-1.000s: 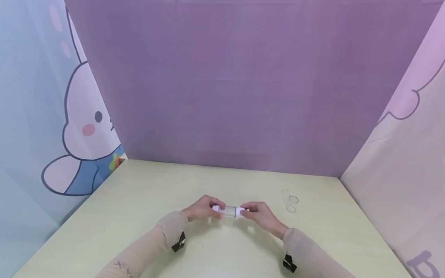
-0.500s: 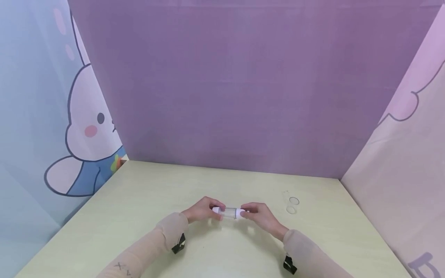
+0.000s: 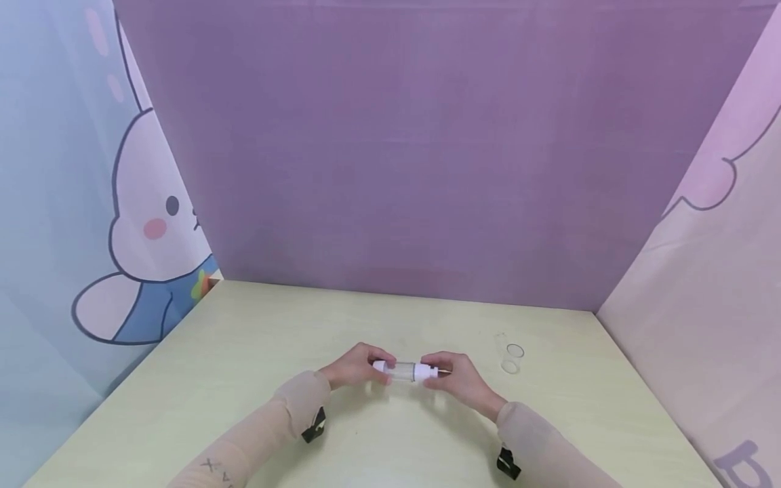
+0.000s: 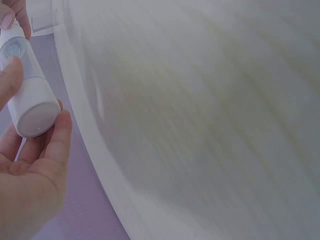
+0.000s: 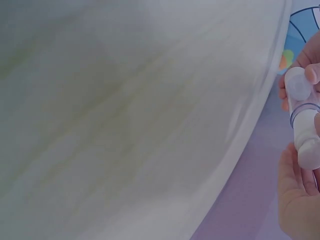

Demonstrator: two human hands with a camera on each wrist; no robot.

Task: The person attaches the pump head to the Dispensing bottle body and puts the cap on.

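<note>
Clear bottle (image 3: 403, 371), fingers (image 3: 382, 355) gripping both ends

The head view looks forward-down over a pale-yellow flat tabletop (image 3: 403, 444), while both wrist views (far closer) share the clear, white-ended cylinder (image 4: 33, 85).

Behind the left fingers (image 3: 381, 354), a beige left sleeve (image 3: 256, 430) covers the forearm and ends in a loose, puffy left cuff (image 3: 303, 400) of a slightly greyer tone. Farther back from those fingers, dark letter-like marks (image 3: 215, 469) run along the cloth, one shaped like an X. Behind the right fingers (image 3: 434, 358), the right sleeve (image 3: 558, 451) is the same plain beige, with a similar rounded right cuff (image 3: 521, 421). A small, angular left black piece (image 3: 314, 428) and right black piece (image 3: 508, 464) show beneath the cuffs.
</note>
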